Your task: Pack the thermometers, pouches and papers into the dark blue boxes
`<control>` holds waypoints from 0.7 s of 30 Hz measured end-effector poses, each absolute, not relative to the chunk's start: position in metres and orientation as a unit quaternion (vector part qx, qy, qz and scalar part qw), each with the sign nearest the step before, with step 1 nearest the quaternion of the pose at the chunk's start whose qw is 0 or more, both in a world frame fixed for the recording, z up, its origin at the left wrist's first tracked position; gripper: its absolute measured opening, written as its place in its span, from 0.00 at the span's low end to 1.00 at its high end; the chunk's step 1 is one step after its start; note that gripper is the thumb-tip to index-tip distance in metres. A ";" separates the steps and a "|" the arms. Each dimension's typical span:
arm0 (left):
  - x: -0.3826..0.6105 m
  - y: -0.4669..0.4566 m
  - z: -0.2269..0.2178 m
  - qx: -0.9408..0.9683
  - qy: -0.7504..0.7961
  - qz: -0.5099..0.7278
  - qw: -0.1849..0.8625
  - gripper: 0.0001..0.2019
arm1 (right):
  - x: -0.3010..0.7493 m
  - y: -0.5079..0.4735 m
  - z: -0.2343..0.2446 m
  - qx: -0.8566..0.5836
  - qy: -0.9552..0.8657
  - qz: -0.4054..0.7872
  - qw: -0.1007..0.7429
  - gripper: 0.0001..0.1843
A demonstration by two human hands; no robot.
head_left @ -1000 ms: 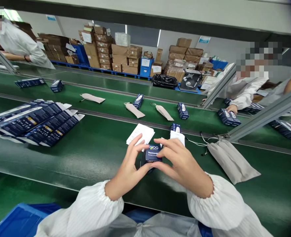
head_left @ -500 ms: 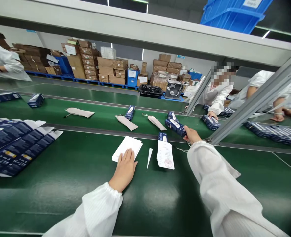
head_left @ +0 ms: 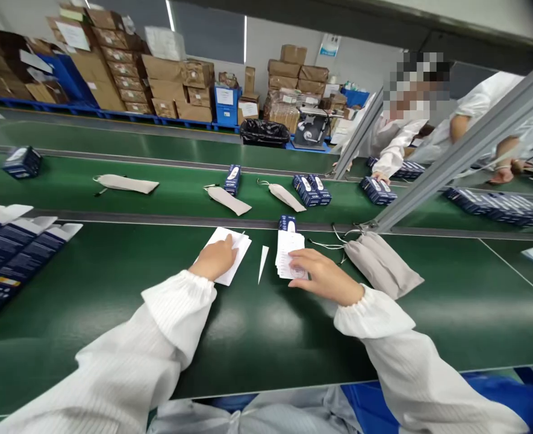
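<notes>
My left hand [head_left: 215,259] is on a stack of folded white papers [head_left: 230,272]; its index finger points forward and its other fingers are bent against the sheets. Over the printed slips [head_left: 285,244] my right hand [head_left: 324,275] has its fingers apart, at their right edge. Those slips lean on a small blue box [head_left: 287,223], and a red stamp on them is partly covered by the fingers. A narrow white paper piece [head_left: 263,264] lies between the two piles. Right of my right hand is a grey drawstring pouch [head_left: 382,265].
Across the belt lie two blue boxes side by side [head_left: 311,190], another blue box [head_left: 232,179] and several slim pouches [head_left: 128,183]. Open cartons [head_left: 4,259] stand at left. A metal post [head_left: 465,138] slants at right. Beyond it a co-worker's hand [head_left: 380,177] touches boxes.
My right hand has let go of a blue box on the belt, now beside another, and come back to the slips. My left hand's fingers have bent on the papers. The view has tilted down.
</notes>
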State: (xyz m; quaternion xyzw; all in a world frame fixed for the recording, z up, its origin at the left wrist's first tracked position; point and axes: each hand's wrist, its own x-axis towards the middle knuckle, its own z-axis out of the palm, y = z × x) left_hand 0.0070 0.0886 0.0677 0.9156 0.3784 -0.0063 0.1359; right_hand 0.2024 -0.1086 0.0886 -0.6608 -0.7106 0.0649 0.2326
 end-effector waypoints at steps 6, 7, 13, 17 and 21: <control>-0.002 0.084 0.080 0.913 0.379 0.020 0.152 0.25 | 0.201 -0.105 0.082 -0.653 -0.727 0.044 0.207 0.04; -0.010 0.078 0.088 0.911 0.381 0.054 0.147 0.25 | 0.204 -0.103 0.083 -0.653 -0.725 0.058 0.210 0.04; -0.055 0.029 0.125 0.788 0.431 0.319 0.303 0.22 | 0.212 -0.100 0.084 -0.657 -0.711 0.120 0.222 0.06; -0.051 -0.003 0.113 0.564 0.412 0.316 0.642 0.20 | 0.208 -0.098 0.092 -0.725 -0.641 0.064 0.244 0.13; -0.024 -0.024 0.093 0.409 0.334 0.262 0.808 0.21 | 0.183 -0.095 0.110 -0.703 -0.622 -0.048 0.343 0.12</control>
